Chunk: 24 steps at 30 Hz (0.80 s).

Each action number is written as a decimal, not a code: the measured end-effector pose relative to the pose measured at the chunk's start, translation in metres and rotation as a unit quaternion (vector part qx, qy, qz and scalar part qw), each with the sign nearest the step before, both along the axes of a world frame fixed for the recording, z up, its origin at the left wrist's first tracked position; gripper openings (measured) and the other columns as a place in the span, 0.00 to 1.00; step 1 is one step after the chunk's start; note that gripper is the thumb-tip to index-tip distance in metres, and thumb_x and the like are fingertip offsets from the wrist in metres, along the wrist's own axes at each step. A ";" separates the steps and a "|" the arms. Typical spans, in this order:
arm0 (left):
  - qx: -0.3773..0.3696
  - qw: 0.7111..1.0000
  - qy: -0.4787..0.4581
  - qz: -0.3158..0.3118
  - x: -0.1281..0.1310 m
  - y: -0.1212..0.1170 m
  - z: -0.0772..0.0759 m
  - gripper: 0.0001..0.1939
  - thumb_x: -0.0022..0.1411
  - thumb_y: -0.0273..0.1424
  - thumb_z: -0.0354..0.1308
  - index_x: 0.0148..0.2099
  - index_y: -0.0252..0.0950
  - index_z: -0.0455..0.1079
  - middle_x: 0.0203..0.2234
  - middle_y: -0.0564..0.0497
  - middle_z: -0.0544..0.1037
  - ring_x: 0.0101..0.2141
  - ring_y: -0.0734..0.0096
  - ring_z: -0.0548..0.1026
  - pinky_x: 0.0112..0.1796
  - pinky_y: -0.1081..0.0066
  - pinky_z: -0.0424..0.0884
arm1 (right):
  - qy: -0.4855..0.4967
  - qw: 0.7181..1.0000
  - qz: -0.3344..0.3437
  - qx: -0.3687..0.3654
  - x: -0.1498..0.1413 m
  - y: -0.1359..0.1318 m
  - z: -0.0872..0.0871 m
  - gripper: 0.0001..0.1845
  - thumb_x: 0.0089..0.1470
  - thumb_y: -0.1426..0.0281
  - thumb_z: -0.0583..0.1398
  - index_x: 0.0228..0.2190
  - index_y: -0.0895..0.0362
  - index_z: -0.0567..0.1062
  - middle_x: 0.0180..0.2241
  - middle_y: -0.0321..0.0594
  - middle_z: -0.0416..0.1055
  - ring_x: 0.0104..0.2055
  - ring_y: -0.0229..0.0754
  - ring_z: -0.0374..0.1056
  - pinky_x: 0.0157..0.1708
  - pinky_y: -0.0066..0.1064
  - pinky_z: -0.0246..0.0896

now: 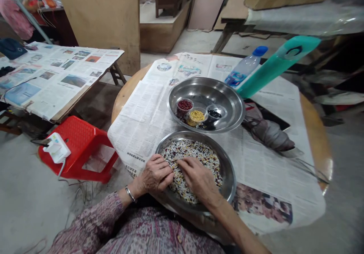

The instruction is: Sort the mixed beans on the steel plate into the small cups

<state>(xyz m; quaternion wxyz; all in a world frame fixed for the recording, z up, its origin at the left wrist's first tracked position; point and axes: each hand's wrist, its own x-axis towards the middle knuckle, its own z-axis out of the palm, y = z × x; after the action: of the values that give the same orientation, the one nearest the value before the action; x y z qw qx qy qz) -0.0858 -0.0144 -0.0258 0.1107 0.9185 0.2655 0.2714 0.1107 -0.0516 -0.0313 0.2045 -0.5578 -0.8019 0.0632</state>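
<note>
A steel pan (pixel 227 163) full of mixed beans (pixel 199 153) sits at the near edge of a round table. My left hand (pixel 155 176) rests on the pan's left rim with its fingers curled together at the beans. My right hand (pixel 199 180) lies on the beans, fingers bent and pinched toward the left hand. Behind it a second steel pan (pixel 230 94) holds three small cups: red beans (pixel 184 105), yellow beans (pixel 196 116) and black beans (pixel 214 113).
Newspaper (pixel 148 113) covers the round table. A water bottle (pixel 244 70) and a teal tube (pixel 273 66) lie behind the far pan, a grey cloth (pixel 267 132) to its right. A red stool (pixel 82 144) with a power strip (pixel 57 148) stands on the left.
</note>
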 end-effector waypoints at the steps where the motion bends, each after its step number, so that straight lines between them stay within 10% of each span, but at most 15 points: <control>1: -0.002 1.000 0.003 -0.001 0.000 0.000 -0.001 0.14 0.68 0.29 0.46 0.30 0.35 0.67 0.23 0.53 0.71 0.28 0.72 0.66 0.42 0.64 0.62 | -0.003 0.999 -0.034 0.008 0.008 0.004 -0.001 0.15 0.62 0.73 0.51 0.44 0.54 0.75 0.42 0.45 0.73 0.45 0.45 0.68 0.43 0.36 0.66; 9: -0.010 1.000 0.011 -0.004 -0.001 0.000 -0.006 0.15 0.69 0.31 0.46 0.30 0.35 0.65 0.23 0.53 0.69 0.28 0.71 0.66 0.43 0.64 0.62 | 0.088 0.994 -0.055 -0.015 0.033 0.030 0.026 0.15 0.63 0.63 0.52 0.40 0.54 0.77 0.37 0.41 0.77 0.37 0.40 0.72 0.40 0.32 0.66; 16: -0.003 1.000 -0.002 0.003 -0.001 -0.001 -0.007 0.15 0.69 0.31 0.45 0.30 0.36 0.64 0.22 0.53 0.69 0.27 0.71 0.66 0.43 0.64 0.62 | 0.066 0.976 -0.205 0.032 0.048 0.106 0.073 0.16 0.58 0.63 0.55 0.38 0.56 0.80 0.40 0.45 0.78 0.40 0.46 0.71 0.38 0.36 0.62; 24: 0.000 1.000 0.014 0.003 -0.001 -0.001 -0.008 0.14 0.69 0.31 0.46 0.29 0.36 0.64 0.22 0.53 0.70 0.27 0.72 0.66 0.44 0.65 0.63 | -0.073 0.973 -0.213 -0.056 0.058 0.160 0.061 0.13 0.53 0.65 0.58 0.32 0.54 0.83 0.30 0.48 0.75 0.34 0.47 0.67 0.33 0.38 0.58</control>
<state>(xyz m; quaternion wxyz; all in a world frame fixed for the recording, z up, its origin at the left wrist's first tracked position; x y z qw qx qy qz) -0.0865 -0.0151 -0.0339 0.1062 0.9213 0.2701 0.2587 0.1683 0.1088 0.0301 0.1220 -0.7295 -0.6727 0.0222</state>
